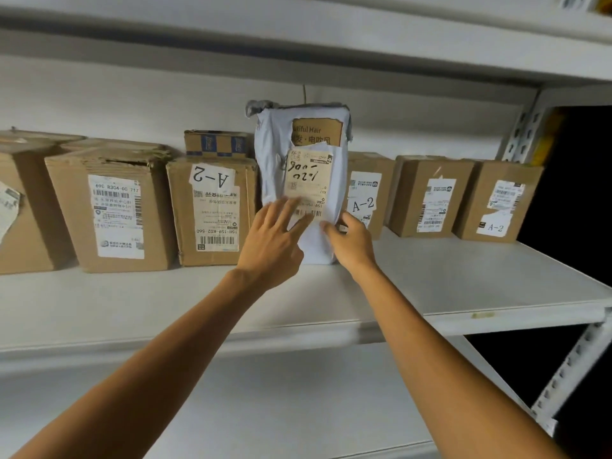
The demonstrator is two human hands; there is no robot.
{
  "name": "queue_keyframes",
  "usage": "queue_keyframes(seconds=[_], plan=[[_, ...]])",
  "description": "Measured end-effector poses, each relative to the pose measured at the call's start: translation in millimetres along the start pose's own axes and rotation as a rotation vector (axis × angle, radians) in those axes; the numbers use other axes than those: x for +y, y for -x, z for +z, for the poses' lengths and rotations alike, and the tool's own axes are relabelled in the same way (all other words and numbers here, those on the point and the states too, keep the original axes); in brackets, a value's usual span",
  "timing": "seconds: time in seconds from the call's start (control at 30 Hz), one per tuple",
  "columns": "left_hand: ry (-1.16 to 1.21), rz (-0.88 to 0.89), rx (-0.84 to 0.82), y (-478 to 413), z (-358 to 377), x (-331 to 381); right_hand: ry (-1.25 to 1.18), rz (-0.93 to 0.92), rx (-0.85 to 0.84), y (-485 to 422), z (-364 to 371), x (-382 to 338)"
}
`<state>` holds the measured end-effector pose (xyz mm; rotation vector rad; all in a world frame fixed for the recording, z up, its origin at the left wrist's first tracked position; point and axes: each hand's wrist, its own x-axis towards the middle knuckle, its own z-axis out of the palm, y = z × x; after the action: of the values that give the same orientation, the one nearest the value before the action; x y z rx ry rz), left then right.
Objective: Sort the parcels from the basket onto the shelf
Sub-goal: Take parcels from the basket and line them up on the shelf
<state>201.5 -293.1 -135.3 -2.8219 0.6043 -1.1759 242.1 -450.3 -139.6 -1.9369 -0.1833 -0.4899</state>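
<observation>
White back wall (99,94), plain, shadowed toward the top. Thin dark cord (304,92) running straight down the wall, lower end hidden. Perforated white rear post (526,127) at right. Second perforated front post (576,362) lower right, slanting in the wide-angle view. Blurred yellow object (546,140) just past the rear post, against dark space (583,180). Blurred white-and-orange scraps (583,1) in the top right corner, too unclear to identify.

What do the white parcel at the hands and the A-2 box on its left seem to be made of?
White parcel: probably thin plastic mailer film, slightly glossy. It is wrinkled and torn at the top, where brown cardboard shows.
A-2 box: brown cardboard, likely corrugated, with a matte finish and a creased, ragged top edge.
</observation>
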Motion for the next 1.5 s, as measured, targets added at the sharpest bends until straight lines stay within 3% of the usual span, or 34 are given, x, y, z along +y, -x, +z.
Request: queue_keyframes(seconds=[0.3, 0.6, 0.73, 1.07, 1.17, 1.3, 1.5], plan=[[0.243, 0.261, -0.111, -54.2, 4.4, 74.1, 0.102, 0.039, 0.093, 9.3, -116.2, 30.4], [0.424, 0.306, -0.259, -126.9, 34.3, 170.3, 0.244, 0.139, 0.124, 3.3, -232.5, 71.1], [0.371, 0.299, -0.307, -162.4, 56.2, 197.7, 0.240, 0.172, 0.144, -21.7, -274.8, 96.6], [0.055, 0.222, -0.069, -268.8, 107.2, 246.6, 0.414, 0.115, 0.188, -134.8, -343.6, 172.1], [-0.030, 0.163, 0.007, -290.6, 123.8, 253.9, 0.303, 0.110, 0.311, -163.6, -350.6, 193.4], [-0.037, 0.044, 0.034, -304.8, 140.8, 251.4, 0.098, 0.152, 0.327, -193.7, -350.7, 223.5], [-0.065, 0.067, 0.100, -308.2, 158.4, 240.0, 0.176, 0.065, 0.374, -208.3, -326.3, 243.2]])
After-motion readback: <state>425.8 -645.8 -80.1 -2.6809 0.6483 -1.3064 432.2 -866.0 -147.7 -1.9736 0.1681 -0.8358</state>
